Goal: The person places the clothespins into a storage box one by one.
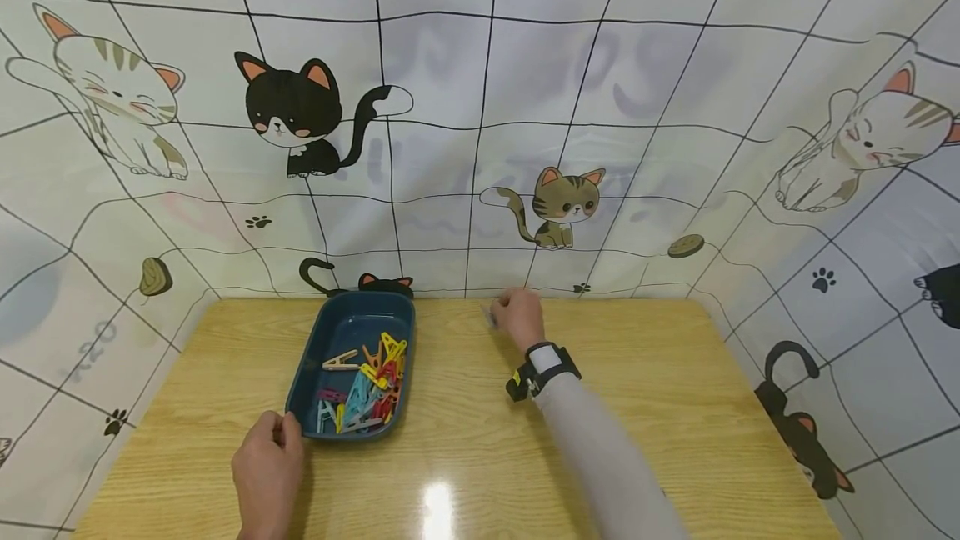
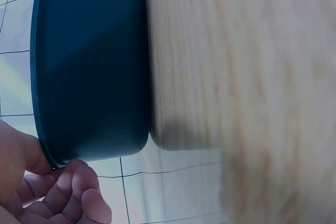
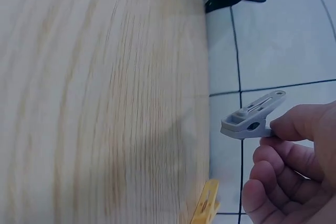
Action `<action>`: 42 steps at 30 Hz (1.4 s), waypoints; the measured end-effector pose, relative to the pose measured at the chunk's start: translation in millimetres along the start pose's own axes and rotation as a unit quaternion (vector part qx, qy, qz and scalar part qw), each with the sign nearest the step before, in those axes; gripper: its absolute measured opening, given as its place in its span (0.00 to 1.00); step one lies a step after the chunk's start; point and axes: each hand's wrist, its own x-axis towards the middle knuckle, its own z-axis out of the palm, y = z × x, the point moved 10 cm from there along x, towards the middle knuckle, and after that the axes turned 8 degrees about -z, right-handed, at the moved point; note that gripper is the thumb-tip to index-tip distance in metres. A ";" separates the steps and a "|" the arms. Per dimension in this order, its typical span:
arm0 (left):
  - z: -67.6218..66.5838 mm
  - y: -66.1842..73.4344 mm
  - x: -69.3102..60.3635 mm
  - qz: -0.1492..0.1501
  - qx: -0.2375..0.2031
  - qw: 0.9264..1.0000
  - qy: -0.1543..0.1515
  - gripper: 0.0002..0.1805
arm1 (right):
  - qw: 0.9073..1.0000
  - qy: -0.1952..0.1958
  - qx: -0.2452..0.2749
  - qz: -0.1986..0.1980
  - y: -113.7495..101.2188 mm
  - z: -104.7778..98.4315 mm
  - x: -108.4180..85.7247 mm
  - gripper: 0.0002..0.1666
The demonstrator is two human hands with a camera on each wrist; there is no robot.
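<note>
My right hand [image 1: 519,319] is over the table's far edge and pinches a grey clothespin [image 3: 253,116] between thumb and finger. A yellow clothespin [image 3: 207,203] shows at that edge in the right wrist view; whether it is clipped there I cannot tell. With thumb and fingers, my left hand [image 1: 268,467] pinches the near left corner rim of a dark blue plastic basin [image 1: 296,394]. Inside the basin lies a loose heap of clothespins [image 1: 360,394] in yellow, red, light blue, orange and other colours. The left wrist view shows the basin's outer wall close up.
The wooden table [image 1: 465,432] bears the basin on its left half. A white curtain-like sheet [image 1: 442,157] with printed cats and black grid lines hangs behind the table and along both sides. A bright light reflection lies near the table's front.
</note>
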 end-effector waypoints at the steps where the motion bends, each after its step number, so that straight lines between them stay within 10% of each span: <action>1: 0.0 0.3 0.0 0.001 0.001 1.000 0.001 0.15 | 1.000 0.002 0.004 0.002 -0.6 0.4 -1.6 0.15; 42: 1.5 -2.5 0.7 -0.020 -0.001 1.000 -0.014 0.14 | 0.979 -0.061 0.165 -0.102 -135.1 62.9 -75.3 0.08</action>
